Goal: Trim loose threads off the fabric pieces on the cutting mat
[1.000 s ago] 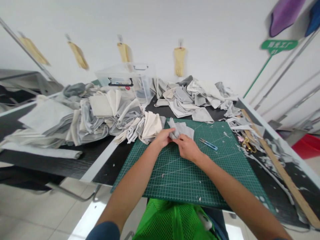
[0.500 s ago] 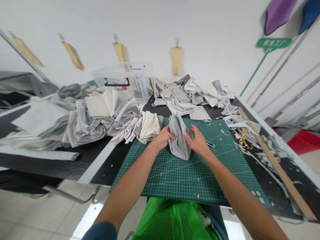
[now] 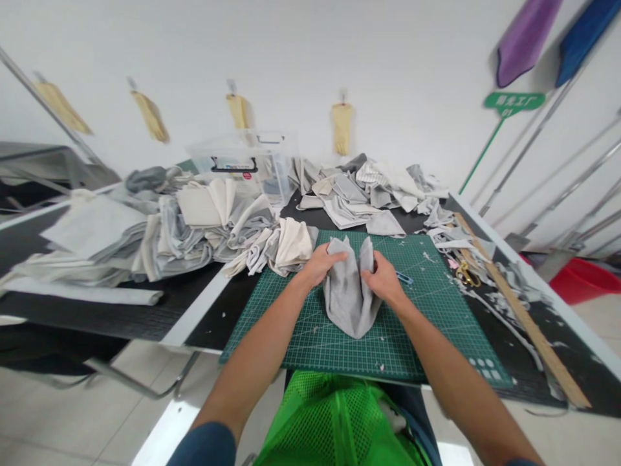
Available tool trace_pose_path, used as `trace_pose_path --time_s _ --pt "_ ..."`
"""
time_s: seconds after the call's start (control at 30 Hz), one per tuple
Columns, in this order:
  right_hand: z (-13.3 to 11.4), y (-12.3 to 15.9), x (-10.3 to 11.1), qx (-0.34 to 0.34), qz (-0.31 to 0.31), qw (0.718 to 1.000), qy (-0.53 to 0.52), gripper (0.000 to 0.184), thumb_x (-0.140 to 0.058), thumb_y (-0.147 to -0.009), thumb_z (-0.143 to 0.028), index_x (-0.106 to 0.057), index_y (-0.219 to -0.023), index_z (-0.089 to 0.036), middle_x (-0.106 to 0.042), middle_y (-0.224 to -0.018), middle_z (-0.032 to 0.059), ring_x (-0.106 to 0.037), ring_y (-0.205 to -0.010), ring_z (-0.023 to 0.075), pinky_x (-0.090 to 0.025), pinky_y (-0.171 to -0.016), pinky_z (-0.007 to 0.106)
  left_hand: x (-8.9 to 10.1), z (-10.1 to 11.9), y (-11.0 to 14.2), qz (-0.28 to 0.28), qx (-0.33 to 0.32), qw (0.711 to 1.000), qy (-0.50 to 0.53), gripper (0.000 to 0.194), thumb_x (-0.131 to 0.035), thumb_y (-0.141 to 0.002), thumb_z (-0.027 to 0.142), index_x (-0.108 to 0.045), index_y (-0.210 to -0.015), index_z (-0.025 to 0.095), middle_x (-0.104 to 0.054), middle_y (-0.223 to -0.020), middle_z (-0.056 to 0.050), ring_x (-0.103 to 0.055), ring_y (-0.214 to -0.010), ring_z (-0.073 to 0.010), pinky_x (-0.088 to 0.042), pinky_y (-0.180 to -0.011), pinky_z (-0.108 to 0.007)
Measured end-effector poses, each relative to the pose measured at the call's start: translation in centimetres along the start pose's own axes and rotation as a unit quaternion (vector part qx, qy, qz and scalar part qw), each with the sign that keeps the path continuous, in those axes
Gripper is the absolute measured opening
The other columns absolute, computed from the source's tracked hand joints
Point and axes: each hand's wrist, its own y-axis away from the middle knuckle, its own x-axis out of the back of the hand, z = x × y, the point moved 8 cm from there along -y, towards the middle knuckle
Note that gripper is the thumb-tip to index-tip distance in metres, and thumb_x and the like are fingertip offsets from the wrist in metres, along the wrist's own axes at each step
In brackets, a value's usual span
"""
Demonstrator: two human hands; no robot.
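Observation:
A grey piece of cloth (image 3: 347, 301) is held up over the green cutting mat (image 3: 310, 349), sagging in the middle between two raised edges. My left hand (image 3: 321, 264) pinches its left edge, thumb on the near side. On the other edge my right hand (image 3: 384, 278) is closed in the same way. The fingers behind the fabric are partly hidden. Just right of my right hand lies a light-blue cutter knife (image 3: 404, 278) on the mat. Folded cream cloths (image 3: 291, 246) rest at the mat's back left corner, near my left hand.
Stacked grey and white cloths (image 3: 111, 226) cover the left of the table, before a clear plastic box (image 3: 235, 165). Loose cloth pieces (image 3: 383, 184) lie behind the mat. At right are gold-handled scissors (image 3: 468, 275), a wooden ruler (image 3: 524, 317) and scraps. A red bin (image 3: 582, 281) stands beyond.
Both hands have opened the cloth out, spreading its upper edges apart into a V shape. Its lower part now hangs closer to me. The camera view has shifted slightly.

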Motion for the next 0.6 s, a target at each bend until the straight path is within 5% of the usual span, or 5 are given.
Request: trace_pose_path --time_s 0.1,0.3,0.47,0.53,0.6 --pt "-0.3 0.4 0.2 0.022 -0.003 1.0 -0.009 0.014 -0.054 -0.085 -0.036 -0.058 -0.084 -0.022 -0.058 -0.066 -0.0035 -0.05 -0.06 0.0153 -0.037 -0.06 0.026 0.3 -0.2 0.0 0.022 0.003 1.0 -0.012 0.038 -0.089 -0.063 0.034 -0.071 -0.089 0.014 -0.074 -0.085 -0.005 -0.066 -0.074 -0.0165 -0.052 -0.076 -0.03" --pt "-0.4 0.3 2.9 0.045 0.066 0.997 0.0 0.042 -0.052 -0.091 -0.045 -0.037 -0.059 -0.023 -0.04 -0.057 -0.0054 -0.039 -0.059 0.0128 -0.027 -0.059 0.027 0.5 0.6 -0.3 0.017 -0.038 0.996 -0.074 0.035 -0.08 -0.073 0.037 -0.076 -0.101 0.016 -0.076 -0.092 -0.006 -0.066 -0.079 -0.0173 -0.051 -0.079 -0.029" --pt "1.2 0.1 6.1 -0.021 0.147 0.989 -0.02 0.025 -0.054 -0.088 -0.039 -0.049 -0.07 -0.023 -0.049 -0.064 -0.0041 -0.047 -0.063 0.0153 -0.035 -0.063 0.028 3.5 2.7 -0.8 0.137 -0.12 0.959 -0.218 0.028 -0.067 -0.081 0.029 -0.076 -0.106 0.018 -0.076 -0.106 -0.006 -0.065 -0.097 -0.0214 -0.048 -0.092 -0.032" --pt "2.1 -0.1 6.4 -0.046 0.166 0.985 -0.006 0.015 -0.057 -0.086 -0.036 -0.057 -0.084 -0.022 -0.061 -0.076 -0.0002 -0.056 -0.072 0.0186 -0.042 -0.071 0.03 4.4 3.2 -0.8 0.166 -0.136 0.942 -0.258 0.027 -0.064 -0.082 0.027 -0.076 -0.105 0.018 -0.075 -0.107 -0.005 -0.064 -0.1 -0.0221 -0.047 -0.094 -0.032" --pt "2.7 -0.2 5.8 -0.062 0.165 0.984 0.016 0.024 -0.058 -0.083 -0.032 -0.06 -0.104 -0.02 -0.069 -0.095 0.0062 -0.063 -0.086 0.023 -0.047 -0.082 0.033 4.8 3.2 -0.9 0.169 -0.136 0.936 -0.276 0.028 -0.061 -0.083 0.029 -0.076 -0.104 0.018 -0.075 -0.104 -0.005 -0.064 -0.098 -0.0219 -0.047 -0.092 -0.032"
